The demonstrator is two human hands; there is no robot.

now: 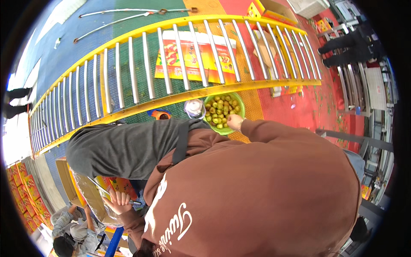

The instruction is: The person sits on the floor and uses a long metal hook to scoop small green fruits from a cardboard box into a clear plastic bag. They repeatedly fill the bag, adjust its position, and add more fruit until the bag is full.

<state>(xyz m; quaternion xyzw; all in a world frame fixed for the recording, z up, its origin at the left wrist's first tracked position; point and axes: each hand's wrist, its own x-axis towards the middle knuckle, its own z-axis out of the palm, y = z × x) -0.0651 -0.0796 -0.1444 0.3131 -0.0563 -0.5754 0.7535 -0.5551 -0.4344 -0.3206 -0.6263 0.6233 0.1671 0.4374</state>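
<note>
My right hand reaches over the near edge of a green plastic basket with curled fingers, touching or just above the fruit. Small round green-brown fruit, possibly jujubes, fills this basket. Whether a piece is in my fingers cannot be made out. My left hand, lower on the left, is closed around a thin metal rod whose end sticks out past the palm. Just beyond that hand is an open cardboard carton with clear plastic film at its edge. My lap, in dark grey cloth, lies between the hands.
A roller conveyor with a yellow frame crosses ahead; a printed flattened carton shows beneath its rollers. A whitish tub and an orange-and-blue tool stand by the basket. Other people are lower left, far left and upper right. Stacked cartons line the left.
</note>
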